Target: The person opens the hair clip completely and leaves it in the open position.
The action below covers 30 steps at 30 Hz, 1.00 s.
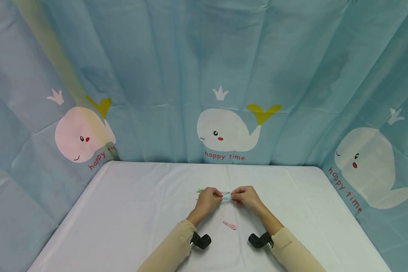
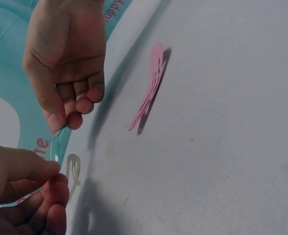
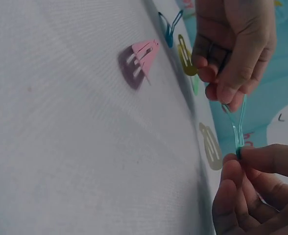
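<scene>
A light teal snap hair clip (image 1: 227, 196) is held between both hands above the white table. My left hand (image 1: 209, 198) pinches one end between thumb and fingertips, and my right hand (image 1: 246, 197) pinches the other end. In the right wrist view the teal clip (image 3: 238, 128) has its two arms spread apart toward the left hand (image 3: 237, 54); they meet at the right hand's fingertips (image 3: 254, 154). Nearer the person, a pink snap hair clip (image 1: 229, 225) lies on the table, its parts spread apart in the left wrist view.
Behind the hands, a beige clip (image 3: 211, 147), a yellow clip (image 3: 185, 56), a green clip (image 3: 195, 85) and a blue clip (image 3: 170, 30) lie on the white tablecloth (image 1: 122, 219). A blue curtain (image 1: 156, 75) with printed whales surrounds the table's far side and ends.
</scene>
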{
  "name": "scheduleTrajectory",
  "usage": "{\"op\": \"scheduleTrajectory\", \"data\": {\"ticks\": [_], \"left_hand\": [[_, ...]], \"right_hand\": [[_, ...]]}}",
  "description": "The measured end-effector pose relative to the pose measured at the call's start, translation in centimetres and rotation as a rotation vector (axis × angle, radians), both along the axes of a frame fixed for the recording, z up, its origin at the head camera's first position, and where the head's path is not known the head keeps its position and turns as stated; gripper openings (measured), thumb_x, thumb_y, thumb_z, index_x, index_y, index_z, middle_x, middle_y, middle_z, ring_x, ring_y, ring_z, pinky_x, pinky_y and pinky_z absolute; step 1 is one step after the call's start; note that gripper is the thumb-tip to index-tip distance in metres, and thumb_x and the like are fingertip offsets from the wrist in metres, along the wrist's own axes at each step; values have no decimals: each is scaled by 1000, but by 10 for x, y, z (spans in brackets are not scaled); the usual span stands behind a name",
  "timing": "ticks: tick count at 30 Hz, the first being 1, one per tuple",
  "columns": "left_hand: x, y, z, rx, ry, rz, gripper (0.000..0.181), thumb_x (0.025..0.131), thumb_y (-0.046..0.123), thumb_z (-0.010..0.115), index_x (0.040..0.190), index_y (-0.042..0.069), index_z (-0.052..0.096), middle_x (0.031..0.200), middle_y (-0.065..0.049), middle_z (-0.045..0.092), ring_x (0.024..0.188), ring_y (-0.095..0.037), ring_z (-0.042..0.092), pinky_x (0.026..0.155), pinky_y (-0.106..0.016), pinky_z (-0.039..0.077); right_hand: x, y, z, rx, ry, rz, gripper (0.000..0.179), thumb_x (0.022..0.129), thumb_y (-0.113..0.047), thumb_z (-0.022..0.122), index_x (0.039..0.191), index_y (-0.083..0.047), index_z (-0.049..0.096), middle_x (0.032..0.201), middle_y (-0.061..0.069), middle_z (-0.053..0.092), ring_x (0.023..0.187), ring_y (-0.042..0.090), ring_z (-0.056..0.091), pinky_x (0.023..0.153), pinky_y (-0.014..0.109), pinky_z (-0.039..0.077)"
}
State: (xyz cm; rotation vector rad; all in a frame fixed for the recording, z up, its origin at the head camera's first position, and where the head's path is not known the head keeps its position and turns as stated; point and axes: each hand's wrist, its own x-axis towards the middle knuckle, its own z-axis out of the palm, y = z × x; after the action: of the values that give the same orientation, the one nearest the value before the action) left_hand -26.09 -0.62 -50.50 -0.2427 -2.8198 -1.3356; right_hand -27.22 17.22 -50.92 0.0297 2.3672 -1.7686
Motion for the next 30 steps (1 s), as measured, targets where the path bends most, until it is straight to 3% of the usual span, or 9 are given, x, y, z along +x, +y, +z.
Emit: {"op": "scheduleTrajectory", "data": {"ticks": [11,24,30], "left_hand": [[-3,6,-7,-88,51,-8,9,78,2,72,72,8,70,68,-1,67,61,-9,52,57,-23,43],[-3,6,-5,-140,20,-9,11,78,3,74,71,9,69,70,-2,67,63,-11,52,59,-27,44],[-2,6,-7,-146,43,-19,9,78,3,72,72,9,69,71,-2,67,63,-12,53,59,-26,44]], "right_hand": [[-3,-2,-5,136,16,-57,9,82,-2,69,82,6,72,58,0,61,52,10,51,51,24,44],[-4,-5,-7,186,31,-51,4,80,0,70,79,4,72,59,1,61,51,10,52,49,23,44],[-3,-5,-6,195,32,-50,4,79,0,71,78,4,72,58,1,62,51,10,53,49,23,43]]}}
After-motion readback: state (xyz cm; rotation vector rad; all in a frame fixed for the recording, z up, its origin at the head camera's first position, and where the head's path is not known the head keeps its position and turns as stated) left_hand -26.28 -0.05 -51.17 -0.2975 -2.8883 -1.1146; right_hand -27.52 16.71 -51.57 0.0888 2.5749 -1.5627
